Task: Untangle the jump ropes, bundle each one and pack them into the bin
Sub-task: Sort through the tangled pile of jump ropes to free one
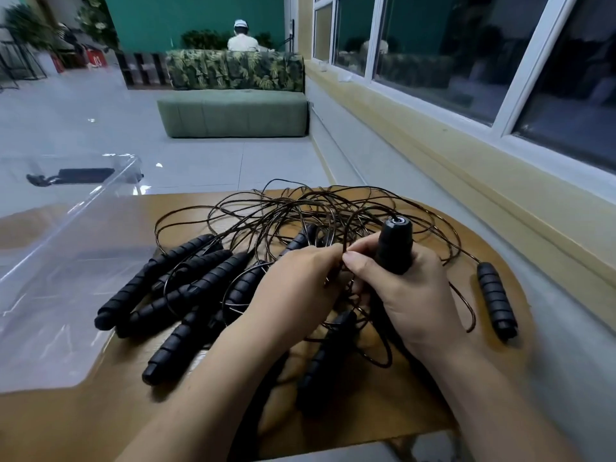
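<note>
- Gripping a black handle (395, 248) upright in the right hand (410, 295): grip clamped round its lower part, capped end sticking up above the fist.
- Pinching thin strands with the left hand (293, 281), just beside the right: grip closed on cord at the near edge of the tangle, fingertips close to the right thumb.
- Across the far half of the wooden table (83, 425), a tangle of cords (300, 211) in loose dark loops, unsorted, nothing bundled.
- Left of the hands, a heap of handles (186, 281), black and ribbed, lying crossed and touching, with cord loops over them.
- Near the right edge, 1 lone handle (496, 301), well apart from the heap, with a cord leading from its far end back to the tangle.
- Between the forearms, 1 more ribbed handle (320, 355), partly hidden.
- At the left end of the table, the clear bin (66, 228); through its wall a dark shape, perhaps a rope, too blurred to tell.
- Beyond, a green bench (233, 115) on the floor and windows (433, 45) along the right.
</note>
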Tool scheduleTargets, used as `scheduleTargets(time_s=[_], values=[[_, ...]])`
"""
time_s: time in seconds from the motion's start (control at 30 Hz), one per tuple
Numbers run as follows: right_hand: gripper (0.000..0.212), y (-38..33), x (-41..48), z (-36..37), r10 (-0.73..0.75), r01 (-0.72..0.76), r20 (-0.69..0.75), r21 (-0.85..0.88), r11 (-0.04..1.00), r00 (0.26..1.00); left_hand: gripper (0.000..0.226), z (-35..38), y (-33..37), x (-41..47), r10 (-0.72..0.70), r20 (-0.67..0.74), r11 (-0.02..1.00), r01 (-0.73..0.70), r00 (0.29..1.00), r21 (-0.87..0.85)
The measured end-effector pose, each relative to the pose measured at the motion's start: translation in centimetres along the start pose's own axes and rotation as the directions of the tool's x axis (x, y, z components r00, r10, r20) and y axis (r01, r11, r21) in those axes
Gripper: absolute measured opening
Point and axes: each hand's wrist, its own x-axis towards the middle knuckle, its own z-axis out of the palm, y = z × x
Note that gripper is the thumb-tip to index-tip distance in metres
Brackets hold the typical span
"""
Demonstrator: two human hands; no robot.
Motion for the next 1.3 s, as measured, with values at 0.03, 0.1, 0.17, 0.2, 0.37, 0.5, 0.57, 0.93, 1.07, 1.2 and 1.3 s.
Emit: scheduleTargets(time_s=[0.03, 0.1, 0.17, 0.2, 0.37, 0.5, 0.57, 0.93, 1.07, 1.2, 1.3], values=[[0.007, 0.2, 0.0, 0.0, 0.001, -0.001, 0.002, -0.012, 1.000, 1.000, 0.025, 0.0, -0.2, 0.0, 0.003, -0.011, 1.000, -0.003, 1.000, -0.015], [0.007, 0.3, 0.2, 0.0, 0.006, -0.005, 0.036, -0.039, 0.999, 0.999, 0.024, 0.1, -0.3, 0.0, 0.011, -0.016, 0.997, -0.012, 1.000, -0.074], [0.009, 0.4, 0.4, -0.3, 0.062, -0.060, 0.083, -0.031, 0.998, 0.995, 0.023, 0.1, -0.2, -0.1, 0.008, -0.031, 0.993, -0.012, 0.999, -0.114], [0.011, 0.5, 0.6, -0.5, 0.110, -0.108, 0.093, -0.020, 0.994, 0.990, 0.019, 0.1, -0.2, -0.1, -0.007, -0.053, 0.990, -0.001, 0.999, -0.138], [0.035, 1.6, 2.1, -2.3, 0.350, -0.347, 0.012, -0.108, 0.932, 0.937, 0.008, -0.5, -1.5, -0.2, -0.196, -0.141, 0.923, 0.134, 0.971, -0.361], [0.041, 3.1, 3.1, -4.7, 0.317, -0.352, -0.153, -0.396, 0.848, 0.936, 0.019, -1.4, -1.9, -0.3, -0.291, -0.153, 0.844, 0.178, 0.945, -0.506], [0.047, 3.2, 3.3, -5.6, 0.250, -0.313, -0.190, -0.533, 0.786, 0.950, 0.018, -1.5, -1.8, -0.5, -0.297, -0.155, 0.830, 0.174, 0.942, -0.530], [0.015, 1.8, 1.1, -5.1, -0.049, -0.035, -0.084, -0.782, 0.623, 0.995, 0.017, -1.5, -2.3, -1.1, -0.266, -0.163, 0.892, 0.179, 0.950, -0.415], [0.023, 1.0, -0.3, -3.6, 0.287, -0.068, 0.122, -0.817, 0.572, 0.950, 0.014, -1.7, -2.0, -1.5, -0.287, -0.189, 0.896, 0.193, 0.939, -0.399], [0.037, 1.0, -0.7, -2.8, 0.408, -0.067, 0.212, -0.819, 0.570, 0.888, 0.011, -2.2, -1.6, -2.0, -0.305, -0.199, 0.900, 0.213, 0.931, -0.380], [0.030, 0.5, -1.1, -2.5, 0.486, -0.040, 0.322, -0.801, 0.598, 0.812, 0.016, -2.2, -1.3, -2.7, -0.281, -0.124, 0.920, 0.230, 0.952, -0.316]])
